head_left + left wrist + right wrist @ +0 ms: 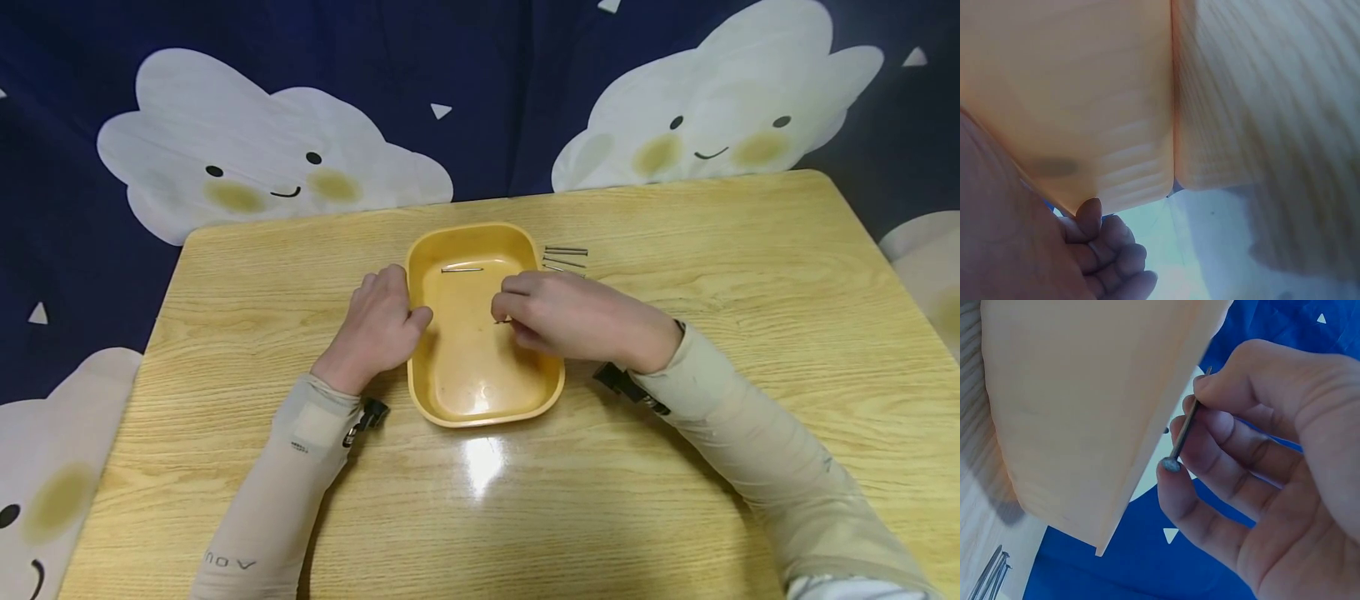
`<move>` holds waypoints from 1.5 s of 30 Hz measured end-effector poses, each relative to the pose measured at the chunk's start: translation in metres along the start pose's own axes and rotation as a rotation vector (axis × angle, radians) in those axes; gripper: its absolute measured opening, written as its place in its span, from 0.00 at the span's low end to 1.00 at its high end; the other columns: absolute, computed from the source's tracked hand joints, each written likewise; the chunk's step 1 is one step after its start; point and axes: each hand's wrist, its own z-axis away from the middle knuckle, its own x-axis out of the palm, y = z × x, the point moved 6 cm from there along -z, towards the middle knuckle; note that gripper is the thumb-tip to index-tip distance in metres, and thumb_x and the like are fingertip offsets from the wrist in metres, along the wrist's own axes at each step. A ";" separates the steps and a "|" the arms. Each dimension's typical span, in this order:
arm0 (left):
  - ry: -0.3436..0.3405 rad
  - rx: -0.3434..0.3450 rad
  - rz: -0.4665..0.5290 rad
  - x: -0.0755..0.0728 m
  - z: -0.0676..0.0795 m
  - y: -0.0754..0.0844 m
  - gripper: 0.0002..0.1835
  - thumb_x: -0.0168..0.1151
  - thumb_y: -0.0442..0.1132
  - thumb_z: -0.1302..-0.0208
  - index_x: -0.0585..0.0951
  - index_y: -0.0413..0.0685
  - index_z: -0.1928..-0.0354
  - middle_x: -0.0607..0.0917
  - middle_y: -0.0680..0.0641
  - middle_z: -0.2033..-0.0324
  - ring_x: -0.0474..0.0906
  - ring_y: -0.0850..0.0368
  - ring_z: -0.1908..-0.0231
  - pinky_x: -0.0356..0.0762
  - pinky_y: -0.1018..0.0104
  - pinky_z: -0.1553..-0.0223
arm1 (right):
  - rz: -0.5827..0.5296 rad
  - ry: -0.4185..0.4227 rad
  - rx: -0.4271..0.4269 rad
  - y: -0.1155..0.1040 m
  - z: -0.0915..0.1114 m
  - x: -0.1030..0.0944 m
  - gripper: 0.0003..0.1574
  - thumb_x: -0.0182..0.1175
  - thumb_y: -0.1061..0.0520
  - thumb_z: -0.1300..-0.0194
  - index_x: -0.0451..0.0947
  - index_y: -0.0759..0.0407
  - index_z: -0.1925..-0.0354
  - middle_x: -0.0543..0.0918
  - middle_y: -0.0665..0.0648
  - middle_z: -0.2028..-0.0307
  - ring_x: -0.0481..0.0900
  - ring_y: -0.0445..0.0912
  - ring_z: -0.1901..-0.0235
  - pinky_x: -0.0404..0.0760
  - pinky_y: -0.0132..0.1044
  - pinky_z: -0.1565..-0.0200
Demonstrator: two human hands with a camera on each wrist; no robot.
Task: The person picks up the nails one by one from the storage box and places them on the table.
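Observation:
Over the yellow plastic tray (pixel 480 375), my right hand (pixel 558 317) pinches a nail (pixel 1186 431) between thumb and fingers. In the right wrist view its flat head rests by a fingertip and its point shows past the thumb. My left hand (pixel 378 325) grips the tray's left rim, the thumb over the inner side and the other fingers curled outside. Another nail (pixel 462 270) lies crosswise inside the tray, towards the far end.
Several loose nails (pixel 566 251) lie on the wooden table (pixel 675 500) just right of the tray's far corner, partly behind my right hand. A dark blue curtain (pixel 495 83) with smiling clouds hangs behind the table's far edge.

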 end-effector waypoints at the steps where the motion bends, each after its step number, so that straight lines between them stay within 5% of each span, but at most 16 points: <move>1: 0.000 0.000 0.000 0.000 0.000 0.000 0.13 0.50 0.44 0.34 0.68 0.39 0.61 0.68 0.42 0.67 0.64 0.42 0.62 0.61 0.56 0.58 | 0.001 0.003 0.001 0.000 0.000 -0.001 0.07 0.64 0.66 0.38 0.81 0.59 0.60 0.82 0.54 0.66 0.79 0.47 0.64 0.83 0.40 0.58; 45: -0.008 -0.002 -0.012 0.000 0.000 0.000 0.13 0.49 0.44 0.34 0.68 0.38 0.60 0.67 0.42 0.67 0.64 0.42 0.62 0.60 0.57 0.59 | -0.015 0.093 0.091 0.029 0.009 -0.018 0.11 0.60 0.71 0.41 0.81 0.62 0.61 0.83 0.57 0.65 0.80 0.49 0.66 0.82 0.42 0.60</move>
